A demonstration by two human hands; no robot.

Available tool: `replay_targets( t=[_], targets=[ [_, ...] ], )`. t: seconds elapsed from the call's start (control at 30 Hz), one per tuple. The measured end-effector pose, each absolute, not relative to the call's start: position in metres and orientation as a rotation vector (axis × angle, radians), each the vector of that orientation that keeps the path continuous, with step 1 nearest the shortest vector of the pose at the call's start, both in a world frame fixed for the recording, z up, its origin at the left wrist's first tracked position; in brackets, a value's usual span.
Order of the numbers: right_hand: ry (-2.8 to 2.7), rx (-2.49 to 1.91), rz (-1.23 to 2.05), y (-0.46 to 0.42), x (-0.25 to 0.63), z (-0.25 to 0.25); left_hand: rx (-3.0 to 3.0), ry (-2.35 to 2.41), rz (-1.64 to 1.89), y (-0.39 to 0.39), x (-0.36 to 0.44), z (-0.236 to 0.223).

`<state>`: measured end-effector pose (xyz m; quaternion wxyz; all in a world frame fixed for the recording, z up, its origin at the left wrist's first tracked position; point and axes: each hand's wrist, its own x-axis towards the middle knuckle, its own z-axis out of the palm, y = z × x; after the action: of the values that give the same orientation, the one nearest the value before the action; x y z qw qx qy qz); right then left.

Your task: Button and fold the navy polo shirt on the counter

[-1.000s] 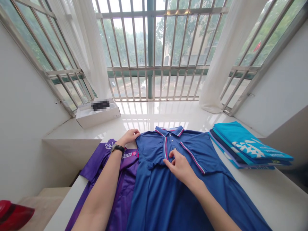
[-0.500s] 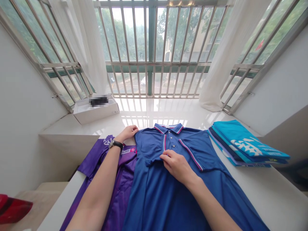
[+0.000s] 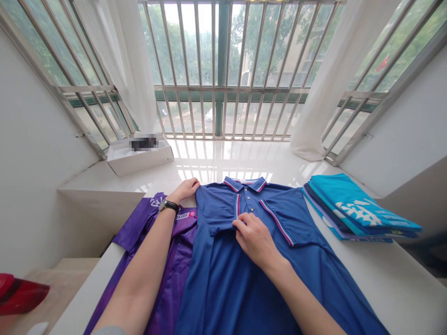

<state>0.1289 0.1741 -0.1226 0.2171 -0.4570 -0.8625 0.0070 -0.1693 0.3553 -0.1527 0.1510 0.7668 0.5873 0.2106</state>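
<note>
A blue polo shirt [image 3: 237, 270] with red and white trim lies spread out, collar toward the window, both sleeves folded inward over its front. My left hand [image 3: 186, 190], wearing a black-strapped watch [image 3: 169, 206] at the wrist, pinches the polo at its left shoulder fold. Over the chest, my right hand [image 3: 254, 237] is closed on the lower corner of the left sleeve's trimmed cuff. Beneath my left forearm and partly under the polo's left side is a purple jersey [image 3: 178, 256] with white lettering.
On the right rests a stack of folded shirts [image 3: 359, 209], bright blue on top. A white open box [image 3: 139, 160] sits on the sill at back left. Curtains [image 3: 310, 111] and a barred window stand behind. A red object [image 3: 23, 295] is at lower left.
The left sleeve now lies flatter and smoother, its bunched lower edge pulled straighter. Both hands keep their grip with barely any shift. The view has moved slightly.
</note>
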Motion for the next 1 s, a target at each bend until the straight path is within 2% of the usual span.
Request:
replay_targets(
  t=[0.3, 0.6, 0.67, 0.77, 1.0],
  targets=[
    [-2.691, -0.862, -0.045, 0.161, 0.096, -0.12, 2.229, 1.703, 0.582, 0.352, -0.166, -0.147],
    [-2.844, -0.954, -0.189, 0.158, 0.057, -0.104, 2.231, 1.728, 0.583, 0.35, -0.16, -0.147],
    [-2.763, -1.181, -0.044, 0.156, 0.054, -0.106, 2.229, 1.735, 0.578, 0.351, -0.16, -0.148],
    [-2.516, -1.533, 0.41, 0.152, 0.053, -0.112, 2.225, 1.743, 0.571, 0.351, -0.161, -0.148],
    [-1.72, -1.447, 1.527, 0.133, 0.059, -0.114, 2.226, 1.72, 0.586, 0.354, -0.163, -0.153]
  ],
)
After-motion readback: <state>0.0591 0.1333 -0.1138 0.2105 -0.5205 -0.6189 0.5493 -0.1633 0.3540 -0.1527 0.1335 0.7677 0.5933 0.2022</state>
